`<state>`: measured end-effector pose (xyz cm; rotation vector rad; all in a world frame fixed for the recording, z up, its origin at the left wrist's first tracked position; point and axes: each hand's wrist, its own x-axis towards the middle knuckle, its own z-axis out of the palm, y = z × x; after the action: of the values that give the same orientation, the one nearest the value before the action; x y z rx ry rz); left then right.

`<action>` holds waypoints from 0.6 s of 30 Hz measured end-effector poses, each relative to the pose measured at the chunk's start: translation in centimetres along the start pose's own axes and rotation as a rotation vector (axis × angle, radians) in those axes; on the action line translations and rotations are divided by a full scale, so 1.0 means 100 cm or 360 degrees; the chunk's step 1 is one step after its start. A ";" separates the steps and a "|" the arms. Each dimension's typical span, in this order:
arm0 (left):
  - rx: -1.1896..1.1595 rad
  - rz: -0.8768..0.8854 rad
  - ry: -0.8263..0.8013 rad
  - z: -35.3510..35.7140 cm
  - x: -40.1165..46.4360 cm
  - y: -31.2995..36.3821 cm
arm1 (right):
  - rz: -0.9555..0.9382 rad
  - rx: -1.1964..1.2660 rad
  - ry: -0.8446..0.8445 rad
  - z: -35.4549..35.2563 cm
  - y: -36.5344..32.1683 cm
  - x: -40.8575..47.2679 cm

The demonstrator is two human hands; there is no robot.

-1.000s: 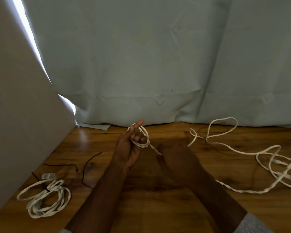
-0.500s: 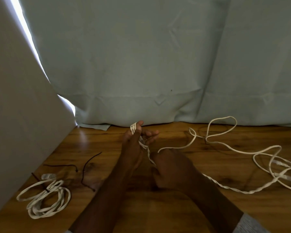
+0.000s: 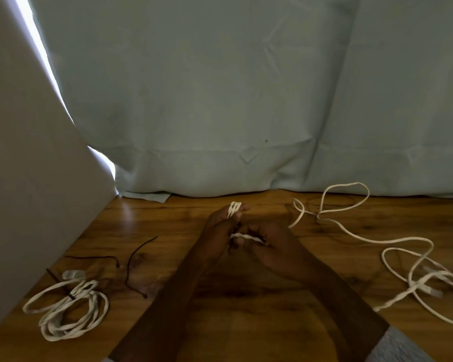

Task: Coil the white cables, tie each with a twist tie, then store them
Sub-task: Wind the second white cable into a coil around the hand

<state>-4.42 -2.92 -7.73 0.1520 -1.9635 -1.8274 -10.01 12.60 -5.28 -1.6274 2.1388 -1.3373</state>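
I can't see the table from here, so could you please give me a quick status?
Left hand holds small coil; right hand pinches white cable. Most cable loose at right. One tied bundle done. Nothing in the way.

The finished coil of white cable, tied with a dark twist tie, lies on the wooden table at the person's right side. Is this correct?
No. The head view shows the tied coil of white cable on the wooden table at the person's left side; the loose white cable lies at the right.

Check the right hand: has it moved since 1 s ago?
Yes. The right hand has shifted left and toward the curtain, closing on the left hand, judged against the tied coil on the floor.
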 end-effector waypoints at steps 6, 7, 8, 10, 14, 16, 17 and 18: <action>-0.0147 -0.0167 -0.0333 0.008 -0.004 0.004 | -0.0132 -0.0162 0.0449 -0.011 0.007 -0.001; -0.0139 -0.0203 -0.0391 0.007 -0.003 0.003 | -0.0163 -0.0238 0.0522 -0.011 0.009 0.000; -0.0136 -0.0231 -0.0444 0.005 -0.003 0.003 | -0.0191 -0.0302 0.0571 -0.011 0.011 0.000; -0.0182 -0.0305 -0.0523 0.001 0.000 -0.001 | -0.0211 -0.0348 0.0613 -0.014 0.015 0.002; -0.0441 -0.0620 -0.0784 -0.002 0.001 -0.002 | -0.0123 -0.0321 0.0605 -0.023 0.022 0.002; -0.0458 -0.0698 -0.0965 -0.004 0.000 -0.001 | -0.0034 -0.0156 0.0533 -0.028 0.024 0.000; -0.0450 -0.0708 -0.1055 -0.005 0.000 0.000 | 0.0001 -0.0022 0.0489 -0.031 0.024 0.000; -0.0463 -0.0722 -0.1118 -0.006 -0.001 0.001 | 0.0030 0.0141 0.0451 -0.034 0.025 -0.001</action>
<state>-4.06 -3.40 -7.67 -0.1806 -2.1826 -2.7236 -13.69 14.61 -5.08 -1.4553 2.1981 -1.7202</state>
